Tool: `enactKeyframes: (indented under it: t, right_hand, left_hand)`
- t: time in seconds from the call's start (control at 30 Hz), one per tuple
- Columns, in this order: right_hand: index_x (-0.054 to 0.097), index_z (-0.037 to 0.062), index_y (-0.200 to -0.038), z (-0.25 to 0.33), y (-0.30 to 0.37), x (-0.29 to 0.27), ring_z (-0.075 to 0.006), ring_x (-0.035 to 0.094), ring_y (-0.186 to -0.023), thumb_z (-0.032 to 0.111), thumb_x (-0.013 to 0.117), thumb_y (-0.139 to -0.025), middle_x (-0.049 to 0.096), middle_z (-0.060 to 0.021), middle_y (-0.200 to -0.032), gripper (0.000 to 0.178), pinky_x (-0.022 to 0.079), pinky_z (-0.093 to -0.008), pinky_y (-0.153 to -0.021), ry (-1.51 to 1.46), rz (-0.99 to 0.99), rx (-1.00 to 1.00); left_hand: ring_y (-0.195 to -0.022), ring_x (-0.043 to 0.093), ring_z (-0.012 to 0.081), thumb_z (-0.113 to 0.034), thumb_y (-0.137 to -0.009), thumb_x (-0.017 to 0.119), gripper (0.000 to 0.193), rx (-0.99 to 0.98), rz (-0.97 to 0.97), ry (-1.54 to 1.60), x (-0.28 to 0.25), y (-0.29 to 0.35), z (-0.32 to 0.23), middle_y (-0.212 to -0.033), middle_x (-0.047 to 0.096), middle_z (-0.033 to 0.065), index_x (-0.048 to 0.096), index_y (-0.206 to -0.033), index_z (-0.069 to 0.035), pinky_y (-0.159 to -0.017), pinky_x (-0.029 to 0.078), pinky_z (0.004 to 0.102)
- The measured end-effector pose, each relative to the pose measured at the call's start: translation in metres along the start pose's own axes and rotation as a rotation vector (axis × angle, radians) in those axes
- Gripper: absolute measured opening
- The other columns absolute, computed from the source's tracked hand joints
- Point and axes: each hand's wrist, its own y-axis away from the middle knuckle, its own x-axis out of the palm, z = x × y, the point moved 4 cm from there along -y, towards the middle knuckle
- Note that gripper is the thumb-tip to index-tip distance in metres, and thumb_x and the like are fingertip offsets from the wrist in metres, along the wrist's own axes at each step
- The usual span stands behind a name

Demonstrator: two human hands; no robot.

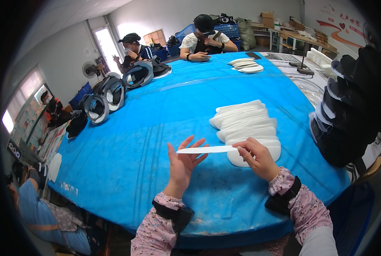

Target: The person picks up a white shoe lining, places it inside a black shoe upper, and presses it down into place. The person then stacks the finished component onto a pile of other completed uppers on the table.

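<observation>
My right hand [259, 158] pinches one end of a thin white insole [207, 149], held level and seen almost edge-on above the blue-covered table. Beside its other end is my left hand [183, 165], palm up with the fingers spread. The insole's tip crosses that palm; whether it touches, I cannot tell. Just beyond my right hand, a row of overlapping white insoles [244, 123] lies fanned out on the blue cover [126, 170]. The nearest of them is partly hidden behind my right hand.
Black fabric pieces with grey edges [340, 106] are piled high at the right. Similar grey-rimmed pieces [113, 91] line the far left edge. A smaller insole pile [246, 65] lies near a person [205, 40] seated across the table. Another person [32, 209] sits at the near left.
</observation>
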Motion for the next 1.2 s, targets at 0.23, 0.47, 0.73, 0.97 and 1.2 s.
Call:
enactKeyframes:
  t: [0.23,0.47,0.73,0.97,1.2]
  right_hand:
    - [0.061,0.0050,-0.099,0.0025,0.0009,-0.0008,-0.0122,0.051,-0.057,0.017,0.056,-0.089,0.051,-0.0053,-0.078,0.017,0.041,-0.0241,-0.052,-0.012,-0.007,0.003]
    - [0.060,0.0038,-0.100,0.0057,0.0013,-0.0016,-0.0102,0.051,-0.056,0.018,0.058,-0.088,0.049,-0.0047,-0.077,0.019,0.041,-0.0232,-0.052,0.007,0.003,-0.026]
    - [0.059,0.0042,-0.100,0.0024,0.0011,-0.0006,-0.0099,0.051,-0.057,0.018,0.059,-0.087,0.050,-0.0039,-0.077,0.019,0.042,-0.0229,-0.053,-0.014,0.029,0.004]
    - [0.061,0.0061,-0.101,0.0069,0.0013,0.0014,-0.0106,0.055,-0.062,0.019,0.065,-0.083,0.051,-0.0039,-0.075,0.022,0.043,-0.0243,-0.054,0.004,0.126,-0.021]
    - [0.062,0.0100,-0.104,0.0076,0.0010,0.0045,-0.0212,0.055,-0.060,0.010,0.062,-0.082,0.056,-0.0082,-0.078,0.022,0.044,-0.0292,-0.055,0.092,0.137,-0.107]
  left_hand:
    - [-0.116,0.049,0.0303,-0.049,-0.093,0.033,0.058,-0.012,0.019,-0.115,0.0009,-0.0002,0.0007,-0.127,0.046,0.0214,0.034,-0.129,-0.004,-0.098,0.040,0.0415]
    - [-0.114,0.051,0.0283,-0.042,-0.092,0.039,0.051,-0.005,0.010,-0.099,-0.0033,-0.0006,0.0040,-0.124,0.049,0.0216,0.037,-0.126,-0.004,-0.098,0.040,0.0400]
    - [-0.112,0.052,0.0294,-0.049,-0.094,0.029,0.055,-0.021,-0.004,-0.122,0.0005,0.0000,0.0010,-0.120,0.052,0.0223,0.037,-0.123,-0.002,-0.097,0.041,0.0391]
    - [-0.110,0.053,0.0317,-0.057,-0.092,0.019,0.066,-0.048,-0.008,-0.083,-0.0021,-0.0022,0.0047,-0.119,0.052,0.0240,0.036,-0.122,-0.001,-0.096,0.041,0.0385]
    - [-0.111,0.053,0.0327,-0.061,-0.091,0.018,0.074,-0.049,-0.011,-0.072,-0.0021,-0.0032,0.0080,-0.122,0.049,0.0252,0.027,-0.129,0.002,-0.095,0.042,0.0379]
